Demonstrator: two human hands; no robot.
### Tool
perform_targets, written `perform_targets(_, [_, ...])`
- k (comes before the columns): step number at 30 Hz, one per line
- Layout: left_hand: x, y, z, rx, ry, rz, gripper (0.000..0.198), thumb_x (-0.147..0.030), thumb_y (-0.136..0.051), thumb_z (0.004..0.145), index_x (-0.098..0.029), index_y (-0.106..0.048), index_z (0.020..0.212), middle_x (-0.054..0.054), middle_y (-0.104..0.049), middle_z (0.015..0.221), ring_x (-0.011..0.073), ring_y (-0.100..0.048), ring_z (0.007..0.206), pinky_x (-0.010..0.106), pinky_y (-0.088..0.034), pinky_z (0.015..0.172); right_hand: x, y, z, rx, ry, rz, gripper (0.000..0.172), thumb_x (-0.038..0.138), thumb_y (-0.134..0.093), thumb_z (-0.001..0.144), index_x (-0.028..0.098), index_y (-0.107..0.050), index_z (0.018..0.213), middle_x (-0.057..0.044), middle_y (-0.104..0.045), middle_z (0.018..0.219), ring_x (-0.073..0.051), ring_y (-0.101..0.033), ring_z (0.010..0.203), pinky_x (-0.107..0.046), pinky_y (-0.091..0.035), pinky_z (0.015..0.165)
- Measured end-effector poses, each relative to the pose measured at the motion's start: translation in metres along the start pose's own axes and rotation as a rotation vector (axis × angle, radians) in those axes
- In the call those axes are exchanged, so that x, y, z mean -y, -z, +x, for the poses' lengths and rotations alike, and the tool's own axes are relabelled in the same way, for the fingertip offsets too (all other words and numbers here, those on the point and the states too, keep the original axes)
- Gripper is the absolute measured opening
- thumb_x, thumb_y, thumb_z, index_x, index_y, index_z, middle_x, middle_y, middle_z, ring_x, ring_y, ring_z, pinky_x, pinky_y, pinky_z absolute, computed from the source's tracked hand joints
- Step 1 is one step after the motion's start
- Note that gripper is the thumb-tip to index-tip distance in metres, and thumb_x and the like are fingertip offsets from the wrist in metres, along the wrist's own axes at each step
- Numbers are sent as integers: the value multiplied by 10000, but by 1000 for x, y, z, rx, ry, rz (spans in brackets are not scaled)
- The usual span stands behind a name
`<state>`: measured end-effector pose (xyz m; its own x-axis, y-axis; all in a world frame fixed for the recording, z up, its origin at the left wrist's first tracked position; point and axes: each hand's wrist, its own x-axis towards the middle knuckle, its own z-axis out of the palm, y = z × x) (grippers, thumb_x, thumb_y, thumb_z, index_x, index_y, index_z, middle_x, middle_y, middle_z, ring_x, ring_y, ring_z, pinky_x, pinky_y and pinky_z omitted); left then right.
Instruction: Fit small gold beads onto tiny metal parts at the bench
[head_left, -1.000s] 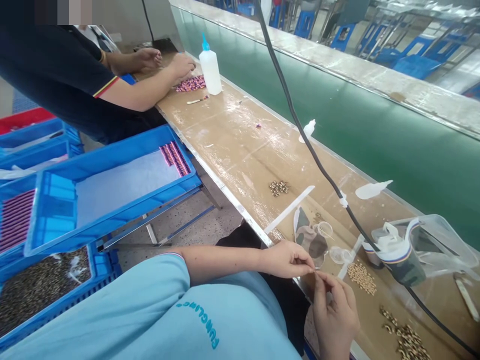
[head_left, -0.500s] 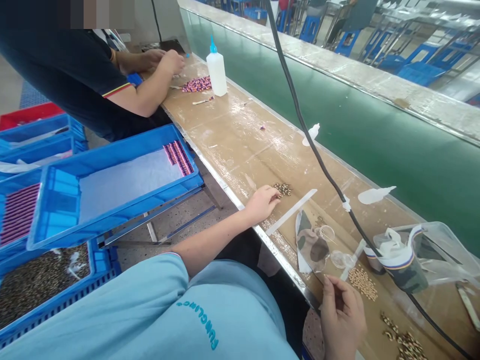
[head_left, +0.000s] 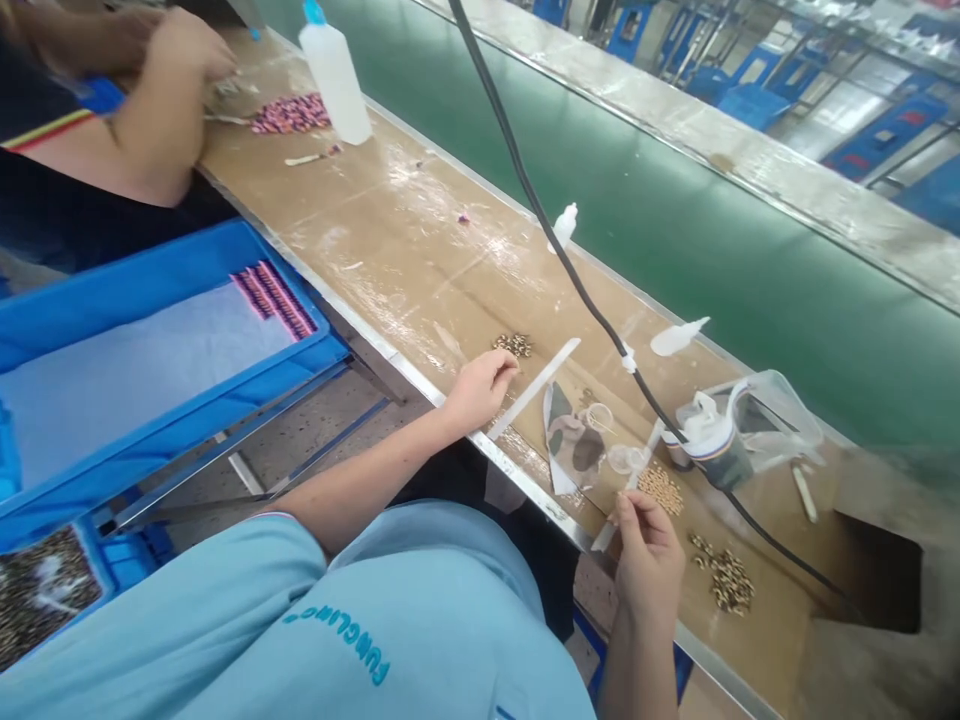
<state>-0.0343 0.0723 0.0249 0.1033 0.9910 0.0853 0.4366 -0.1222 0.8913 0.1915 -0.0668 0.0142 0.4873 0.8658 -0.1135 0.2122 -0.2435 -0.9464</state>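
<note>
My left hand (head_left: 478,387) rests on the brown worktop (head_left: 405,240), fingers curled, fingertips just short of a small heap of patterned beads (head_left: 514,345); whether it holds one I cannot make out. My right hand (head_left: 646,552) hovers at the near table edge with thumb and fingers pinched on something too small to name. Between the hands lie a white strip (head_left: 534,388) and a camouflage-patterned piece (head_left: 570,448) with clear round lids (head_left: 600,417). A pile of pale beads (head_left: 660,487) and a pile of dark patterned beads (head_left: 724,578) lie right of my right hand.
A black cable (head_left: 555,250) crosses the table to a taped cup in a clear bag (head_left: 720,445). Small glue bottles (head_left: 677,337) lie by the green conveyor (head_left: 675,230). A co-worker's hands (head_left: 172,60) work by a large bottle (head_left: 335,70) and pink parts (head_left: 289,112). Blue crates (head_left: 150,350) stand left.
My left hand left my right hand and reached out to the small bead heap, then stayed there. The right hand kept its pinch near the table edge. The view swung down and right.
</note>
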Motion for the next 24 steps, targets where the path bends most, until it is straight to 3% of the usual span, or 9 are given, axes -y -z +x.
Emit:
perform_targets(4, [-23, -26, -27, 350, 297, -676, 104, -235, -574, 819, -140, -533, 804, -10, -592, 674, 86, -559, 586, 228, -477, 593, 6, 2, 3, 52, -31, 56, 341, 494, -675, 706, 166, -614, 778, 24, -531, 620, -108, -481, 584, -242, -410, 567])
perform_targets(6, [-32, -40, -38, 444, 402, -889, 186, -272, -653, 773, -130, -533, 779, -6, -609, 682, 69, -562, 562, 211, -472, 568, 6, 3, 4, 62, -44, 74, 345, 500, -678, 699, 168, -613, 772, 31, -519, 607, -107, -473, 580, -242, -406, 568])
perform_targets(12, [-31, -60, -51, 542, 505, -1020, 362, -379, -764, 661, -117, -601, 851, -10, -632, 657, 75, -586, 555, 224, -479, 571, 7, 7, 5, 77, -5, -1, 335, 497, -659, 723, 170, -625, 785, 1, -589, 689, -130, -520, 641, -272, -432, 634])
perform_targets(14, [-26, -60, -51, 570, 491, -997, 398, -417, -764, 648, -112, -622, 861, -4, -639, 648, 81, -593, 570, 230, -482, 587, 12, 12, 9, 60, 124, -133, 301, 476, -618, 771, 175, -628, 783, -21, -620, 741, -152, -552, 694, -292, -439, 673])
perform_targets(20, [-21, -59, -52, 594, 465, -1038, 404, -433, -773, 633, -116, -603, 816, 7, -658, 653, 88, -598, 581, 251, -485, 624, 31, 30, 30, -2, 714, -722, 220, 340, -496, 893, 198, -647, 820, -46, -637, 781, -165, -549, 725, -298, -399, 708])
perform_targets(24, [-23, -59, -51, 598, 451, -1039, 418, -444, -773, 628, -121, -585, 816, 11, -664, 673, 89, -600, 587, 252, -486, 625, 41, 34, 44, 26, 934, -960, 256, 316, -443, 932, 191, -639, 827, -55, -647, 789, -173, -550, 741, -312, -373, 737])
